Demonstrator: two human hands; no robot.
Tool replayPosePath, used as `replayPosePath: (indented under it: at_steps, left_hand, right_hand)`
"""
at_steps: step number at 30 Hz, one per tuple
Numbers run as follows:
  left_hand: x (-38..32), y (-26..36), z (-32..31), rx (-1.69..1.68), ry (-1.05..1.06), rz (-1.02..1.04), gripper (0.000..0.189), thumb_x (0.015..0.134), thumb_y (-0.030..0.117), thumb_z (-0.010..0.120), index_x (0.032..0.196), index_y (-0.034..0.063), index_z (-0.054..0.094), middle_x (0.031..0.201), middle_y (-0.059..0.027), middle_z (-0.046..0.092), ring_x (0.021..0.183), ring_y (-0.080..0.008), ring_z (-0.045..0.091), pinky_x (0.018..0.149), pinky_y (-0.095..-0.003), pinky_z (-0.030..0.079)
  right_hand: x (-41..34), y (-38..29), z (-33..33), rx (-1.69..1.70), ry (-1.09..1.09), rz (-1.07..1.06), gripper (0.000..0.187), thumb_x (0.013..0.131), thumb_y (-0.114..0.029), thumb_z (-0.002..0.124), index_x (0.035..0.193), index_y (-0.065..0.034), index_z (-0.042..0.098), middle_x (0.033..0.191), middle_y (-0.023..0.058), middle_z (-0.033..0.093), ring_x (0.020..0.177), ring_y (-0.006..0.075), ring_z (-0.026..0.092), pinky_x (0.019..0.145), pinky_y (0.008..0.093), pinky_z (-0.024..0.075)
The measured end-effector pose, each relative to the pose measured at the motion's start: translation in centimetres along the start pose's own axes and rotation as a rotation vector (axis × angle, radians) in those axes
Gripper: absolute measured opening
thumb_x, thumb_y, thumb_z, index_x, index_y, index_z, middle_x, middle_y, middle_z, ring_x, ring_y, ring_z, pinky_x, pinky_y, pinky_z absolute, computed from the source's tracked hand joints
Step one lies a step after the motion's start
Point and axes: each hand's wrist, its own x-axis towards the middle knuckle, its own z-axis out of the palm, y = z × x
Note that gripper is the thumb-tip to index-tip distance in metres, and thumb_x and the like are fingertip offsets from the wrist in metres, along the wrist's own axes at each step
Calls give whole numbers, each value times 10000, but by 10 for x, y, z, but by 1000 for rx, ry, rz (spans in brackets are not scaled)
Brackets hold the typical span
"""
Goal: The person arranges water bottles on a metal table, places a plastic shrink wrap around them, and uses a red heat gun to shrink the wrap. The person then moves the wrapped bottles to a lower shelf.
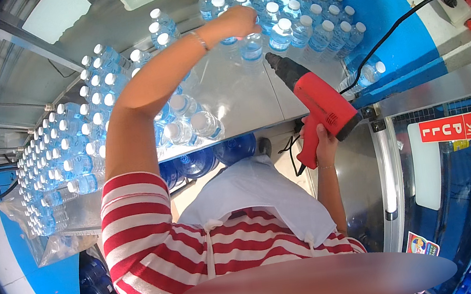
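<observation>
My left hand (241, 21) reaches across the counter and holds a small clear water bottle (251, 50) by its top. The fingers hide most of the cap. Upright on the metal counter, the bottle stands in front of a group of similar white-capped bottles (280, 35). In my right hand (324, 142) is a red and black heat gun (326, 102), gripped by its handle. Its black nozzle points up and left towards the held bottle, without touching it.
Many more bottles (78, 140) fill the counter's left side. A few stand near its front edge (206, 126). A black cord (393, 28) runs to an outlet at upper right, past another bottle (361, 78). Large blue jugs (195, 163) sit beneath the counter; a glass-door cooler (425, 167) is at right.
</observation>
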Motion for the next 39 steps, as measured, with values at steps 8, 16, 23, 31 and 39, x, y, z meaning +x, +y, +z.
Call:
replayPosePath:
  at_steps: [8,16,23,31,39]
  left_hand:
    - [29,21,24,-27,120,-186,435,898,363,514,759,-22,663,625,-124,661,676,-219,685,706,-367,536]
    - [-64,-58,-30,338,-58,-91,261,803,282,667,877,34,632,817,-172,659,828,-343,643,698,-443,496]
    - [-143,-99,-10,194,-44,-76,237,645,-22,675,859,61,615,926,-131,583,943,-329,578,767,-406,464]
    - [-110,-80,-2,84,70,58,188,745,143,645,907,50,624,889,-178,649,876,-357,613,746,-421,476]
    - [-45,-41,16,-48,98,-115,316,896,343,526,903,34,591,700,-152,628,542,-279,639,630,-417,500]
  right_hand:
    - [-7,40,-11,-863,-158,-389,414,816,-245,695,1142,-21,575,1053,128,642,867,205,638,758,331,512]
    - [-12,56,-16,-609,-141,-260,395,756,-199,711,1125,-87,623,1077,86,654,1024,259,615,897,396,461]
    - [-1,46,-3,-585,-211,-190,341,826,-134,669,1129,-8,574,1024,105,655,872,189,646,746,326,525]
    - [0,29,35,-289,-345,65,218,848,-93,648,1037,4,599,918,83,667,816,191,644,735,321,512]
    - [-3,12,18,-162,-200,2,236,848,-113,654,1054,-10,603,925,77,665,850,192,636,749,310,503]
